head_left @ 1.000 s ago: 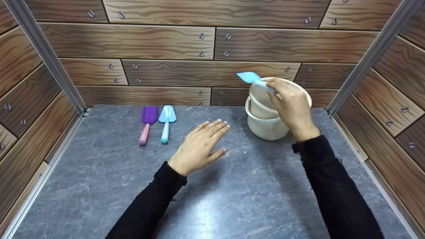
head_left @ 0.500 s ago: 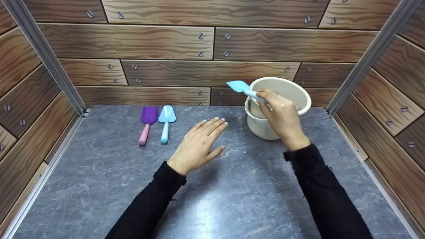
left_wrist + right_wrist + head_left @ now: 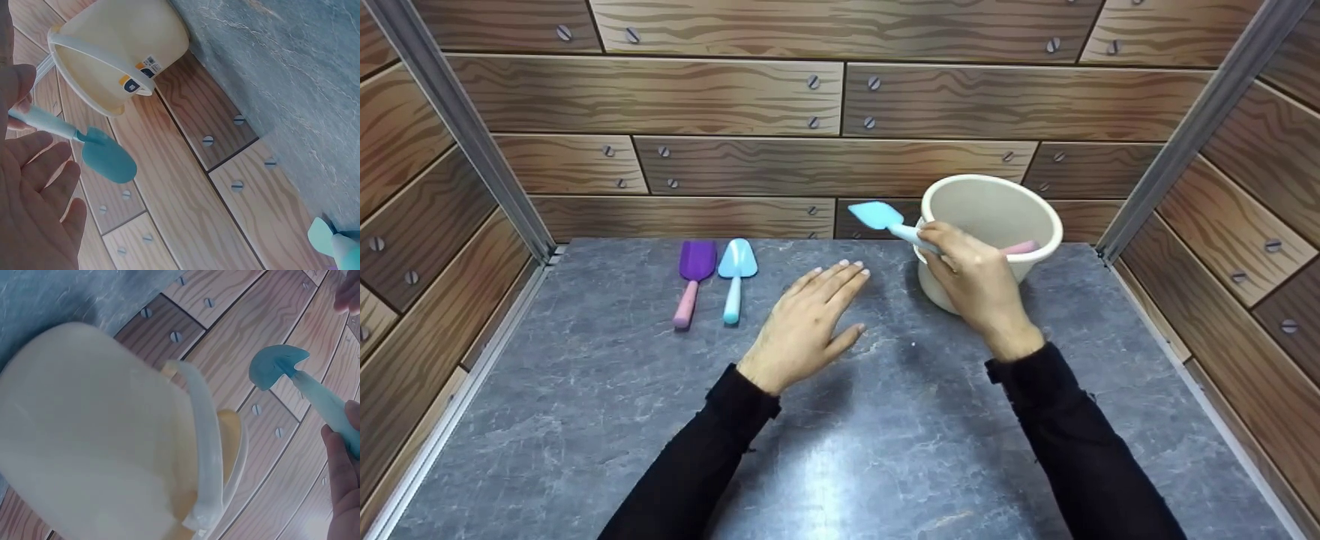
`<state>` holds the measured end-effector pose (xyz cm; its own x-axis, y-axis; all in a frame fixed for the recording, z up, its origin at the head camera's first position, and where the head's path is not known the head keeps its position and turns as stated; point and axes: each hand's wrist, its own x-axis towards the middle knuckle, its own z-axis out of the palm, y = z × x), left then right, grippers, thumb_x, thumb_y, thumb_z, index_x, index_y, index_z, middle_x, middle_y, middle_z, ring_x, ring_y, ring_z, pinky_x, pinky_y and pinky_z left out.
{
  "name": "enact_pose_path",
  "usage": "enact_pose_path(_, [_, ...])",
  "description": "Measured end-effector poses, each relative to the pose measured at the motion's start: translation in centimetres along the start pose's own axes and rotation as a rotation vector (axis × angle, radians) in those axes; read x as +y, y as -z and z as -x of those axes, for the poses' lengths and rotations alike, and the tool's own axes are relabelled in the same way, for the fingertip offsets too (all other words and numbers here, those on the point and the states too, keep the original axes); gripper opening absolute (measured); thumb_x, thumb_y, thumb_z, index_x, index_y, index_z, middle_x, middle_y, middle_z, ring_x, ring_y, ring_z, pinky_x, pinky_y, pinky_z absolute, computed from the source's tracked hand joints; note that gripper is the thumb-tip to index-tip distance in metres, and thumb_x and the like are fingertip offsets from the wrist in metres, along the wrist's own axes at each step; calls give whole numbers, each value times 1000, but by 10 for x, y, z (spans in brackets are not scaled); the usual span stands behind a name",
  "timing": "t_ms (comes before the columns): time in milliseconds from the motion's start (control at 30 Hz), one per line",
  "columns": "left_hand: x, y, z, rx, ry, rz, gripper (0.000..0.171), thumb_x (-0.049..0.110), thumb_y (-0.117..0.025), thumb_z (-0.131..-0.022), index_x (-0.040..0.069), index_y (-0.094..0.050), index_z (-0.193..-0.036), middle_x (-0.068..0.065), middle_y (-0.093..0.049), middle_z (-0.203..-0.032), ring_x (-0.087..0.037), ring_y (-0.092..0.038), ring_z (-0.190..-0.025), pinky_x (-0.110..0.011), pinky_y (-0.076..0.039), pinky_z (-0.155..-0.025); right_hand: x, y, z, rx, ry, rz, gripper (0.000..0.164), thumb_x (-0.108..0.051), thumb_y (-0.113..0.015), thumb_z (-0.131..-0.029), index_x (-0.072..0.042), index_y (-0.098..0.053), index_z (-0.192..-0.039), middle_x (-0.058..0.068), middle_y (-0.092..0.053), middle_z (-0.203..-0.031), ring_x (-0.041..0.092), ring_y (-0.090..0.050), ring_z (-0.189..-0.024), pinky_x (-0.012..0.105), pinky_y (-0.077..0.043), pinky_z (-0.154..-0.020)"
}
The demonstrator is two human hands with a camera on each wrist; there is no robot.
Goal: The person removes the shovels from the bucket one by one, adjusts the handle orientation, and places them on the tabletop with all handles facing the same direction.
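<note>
My right hand (image 3: 981, 283) pinches the pale blue handle of a small toy trowel (image 3: 876, 215) between thumb and fingers, its blade pointing left. The hand is in front of a cream bucket (image 3: 936, 292) and hides part of its front. A pink handle (image 3: 1023, 247) shows inside the bucket at the right of its rim. In the left wrist view, the bucket's white carrying handle (image 3: 104, 56) lies along the rim. My left hand (image 3: 810, 322) is held over the middle of the table, palm down with fingers straight, holding nothing.
A purple shovel (image 3: 697, 260) with a pink handle and a light blue shovel (image 3: 738, 259) lie side by side at the back left of the grey marbled table (image 3: 585, 420). Wood-patterned walls (image 3: 735, 97) enclose the back and sides.
My right hand has moved left and nearer to me with the trowel, from over the bucket to its front left. The pink handle inside the bucket has come into sight. The left hand barely shifts.
</note>
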<state>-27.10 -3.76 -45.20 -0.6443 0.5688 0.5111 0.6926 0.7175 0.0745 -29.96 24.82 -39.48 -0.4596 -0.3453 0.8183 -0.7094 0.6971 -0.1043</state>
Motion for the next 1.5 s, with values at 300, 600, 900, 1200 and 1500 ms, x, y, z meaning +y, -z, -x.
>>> enact_pose_path(300, [0,0,0,23,20,-16,77,46,-71,-116,12,-45,-181,-7,-53,-185,-29,-51,-173,-53,-38,-147,-10,-6,10,-31,19,10,31,5,-90,-98,1,-85,-128,20,-88,-132,39,-87,-123,50,-72,-109])
enact_pose_path(600, [-1,-2,0,45,31,-8,77,43,-76,-115,11,-48,-179,-9,-56,-183,-29,-54,-171,-54,-40,-146,-20,-14,18,-43,61,-33,36,10,-92,-93,2,-84,-126,19,-88,-131,39,-88,-119,46,-73,-104])
enact_pose_path(900, [-4,-4,0,59,30,4,75,40,-77,-114,9,-51,-177,-11,-60,-179,-29,-58,-168,-53,-41,-146,-26,-23,30,-54,77,-88,34,9,-93,-93,0,-85,-124,17,-88,-131,35,-88,-117,38,-73,-102])
enact_pose_path(1200, [-6,-7,-1,76,29,58,69,33,-78,-114,7,-55,-173,-14,-65,-174,-32,-64,-162,-56,-51,-139,-33,-26,37,-57,64,-140,31,4,-94,-93,0,-84,-122,16,-88,-130,34,-88,-118,28,-69,-109])
enact_pose_path(1500, [-6,-11,1,149,-28,161,50,14,-82,-112,3,-70,-159,-17,-78,-157,-34,-77,-146,-46,-62,-128,-40,-32,44,-44,110,-158,32,1,-97,-91,-3,-85,-120,15,-89,-127,32,-89,-115,34,-72,-105])
